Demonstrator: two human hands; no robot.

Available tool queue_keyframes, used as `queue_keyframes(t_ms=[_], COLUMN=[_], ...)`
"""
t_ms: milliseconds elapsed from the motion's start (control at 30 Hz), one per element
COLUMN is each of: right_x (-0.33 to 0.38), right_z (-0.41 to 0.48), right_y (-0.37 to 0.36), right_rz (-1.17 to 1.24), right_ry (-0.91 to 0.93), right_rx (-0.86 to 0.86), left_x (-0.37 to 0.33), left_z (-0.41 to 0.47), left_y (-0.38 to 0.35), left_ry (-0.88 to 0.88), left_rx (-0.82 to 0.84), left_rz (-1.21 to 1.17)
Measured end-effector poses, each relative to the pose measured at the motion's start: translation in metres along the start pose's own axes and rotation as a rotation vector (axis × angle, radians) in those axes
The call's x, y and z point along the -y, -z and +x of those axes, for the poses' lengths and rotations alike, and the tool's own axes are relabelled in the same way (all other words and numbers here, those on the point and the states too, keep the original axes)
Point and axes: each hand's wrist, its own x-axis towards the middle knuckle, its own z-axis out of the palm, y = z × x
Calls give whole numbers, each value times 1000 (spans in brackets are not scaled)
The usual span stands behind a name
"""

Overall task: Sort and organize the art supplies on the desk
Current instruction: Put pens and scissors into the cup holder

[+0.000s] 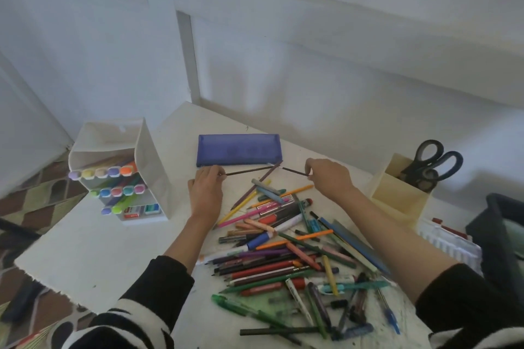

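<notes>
A blue pencil case (pixel 239 149) lies flat at the back of the white desk (pixel 93 252). Just in front of it, my left hand (pixel 206 193) pinches the end of a thin dark pencil (pixel 246 171) that points right. My right hand (pixel 330 177) pinches the end of another thin dark pencil (pixel 293 170) that points left toward the case's right corner. A large loose pile of coloured pencils, pens and crayons (pixel 286 255) covers the desk between my forearms. A purple pencil (pixel 262 182) leans diagonally from the pile up to the case.
A white tiered organizer (pixel 147 167) with pastel markers and erasers stands at the left. A cream pen holder (pixel 397 193) with black scissors (pixel 431 163) stands at the right. A white ribbed object (pixel 448 244) and a dark bin (pixel 499 235) sit at the far right edge.
</notes>
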Motion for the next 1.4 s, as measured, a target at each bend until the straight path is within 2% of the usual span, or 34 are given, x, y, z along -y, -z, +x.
queue_keyframes(t_ms=[200, 333, 433, 533, 633, 733, 833, 1100, 1233, 1400], right_x=[-2, -11, -24, -50, -78, -100, -114, -122, -124, -124], right_z=[-17, -33, -51, -69, -82, -92, -95, -97, -98, -103], right_y=[42, 66, 83, 103, 120, 129, 127, 116, 116, 112], right_rz=[-77, 117, 413, 724, 907, 870, 777, 749, 696, 630], right_ry=[-33, -80, -141, -268, -373, -401, -401, -405, -377, -343], right_rx=[115, 105, 87, -56, -279, -483, -584, -661, -703, -760], left_x=[-18, -37, -62, -91, -123, -167, -213, -286, -291, -278], left_z=[-8, -3, -1, 2, 9, 12, 11, 4, 9, 13], left_y=[23, 38, 51, 53, 48, 45, 39, -9, -28, -32], left_ry=[-106, -151, -191, -146, -208, -338, -413, -498, -458, -419], left_rx=[-170, -132, -103, 14, 45, 6, 38, 227, 336, 369], left_rz=[-57, -126, -224, -543, -671, -732, -871, -866, -730, -657])
